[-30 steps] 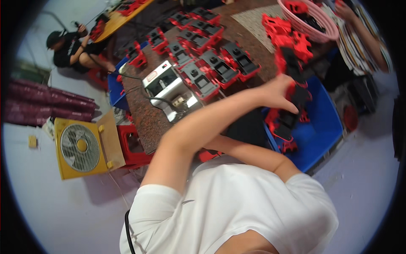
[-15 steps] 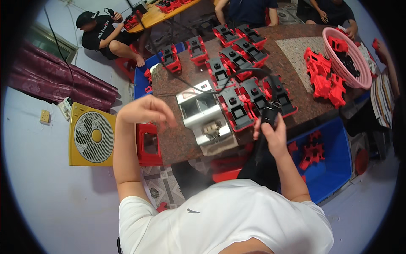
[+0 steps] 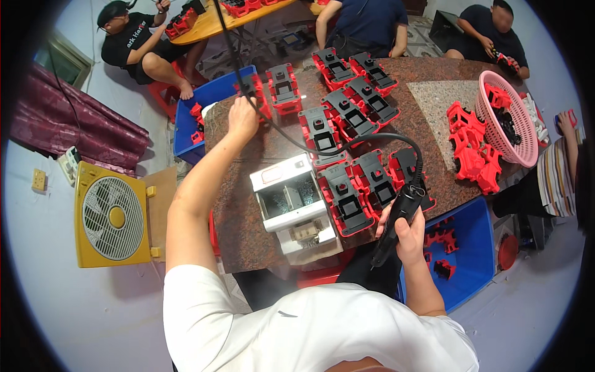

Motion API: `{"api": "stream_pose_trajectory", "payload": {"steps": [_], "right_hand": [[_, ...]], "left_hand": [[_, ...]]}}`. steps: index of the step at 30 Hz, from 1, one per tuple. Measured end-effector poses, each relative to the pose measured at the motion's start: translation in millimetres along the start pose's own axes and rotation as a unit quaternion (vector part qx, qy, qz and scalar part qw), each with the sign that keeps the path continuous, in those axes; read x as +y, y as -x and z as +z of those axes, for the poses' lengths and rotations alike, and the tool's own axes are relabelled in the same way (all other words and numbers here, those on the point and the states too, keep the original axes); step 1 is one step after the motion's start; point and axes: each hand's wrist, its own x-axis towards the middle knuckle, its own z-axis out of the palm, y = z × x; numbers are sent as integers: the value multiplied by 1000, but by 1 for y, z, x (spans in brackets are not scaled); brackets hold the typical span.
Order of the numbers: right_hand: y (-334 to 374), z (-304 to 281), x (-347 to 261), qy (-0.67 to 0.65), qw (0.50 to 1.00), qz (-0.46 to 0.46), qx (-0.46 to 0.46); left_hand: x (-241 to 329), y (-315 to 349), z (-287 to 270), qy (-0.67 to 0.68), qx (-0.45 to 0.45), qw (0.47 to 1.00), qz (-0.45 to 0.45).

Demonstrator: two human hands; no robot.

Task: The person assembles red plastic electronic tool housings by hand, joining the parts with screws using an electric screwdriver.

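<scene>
Brown tabletop [image 3: 232, 170] bears red-and-black frames [image 3: 346, 199], likely spread for reach; the left hand [image 3: 243, 118] curls at the leftmost frame [image 3: 257, 93], grip unclear; the right hand [image 3: 409, 240] is wrapped round a screwdriver [image 3: 407, 203].

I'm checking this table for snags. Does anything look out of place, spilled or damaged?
Nothing looks plainly spilled or damaged. The black cable from the tool in the right hand loops across the dark-topped red units, which looks untidy; I cannot tell whether it touches them.
</scene>
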Motion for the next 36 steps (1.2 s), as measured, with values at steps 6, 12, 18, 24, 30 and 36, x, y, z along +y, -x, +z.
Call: {"api": "stream_pose_trajectory", "payload": {"steps": [6, 12, 18, 24, 30, 36], "right_hand": [[-7, 1, 3, 2, 1000, -3, -10], [3, 10, -4, -19, 1000, 7, -20], [7, 16, -8, -40, 999, -18, -26], [3, 20, -6, -86, 995, -18, -49], [-2, 40, -8, 18, 989, -82, -119], [-10, 86, -20, 27, 976, -135, -168]], "left_hand": [[65, -23, -35, 45, 62, 993, 86], [61, -28, -5, -21, 34, 995, 88], [19, 37, -66, -34, 75, 997, 14], [-2, 216, -162, 33, 71, 997, -24], [62, 254, -150, 42, -14, 999, 7], [55, 242, -144, 54, 29, 996, -65]]}}
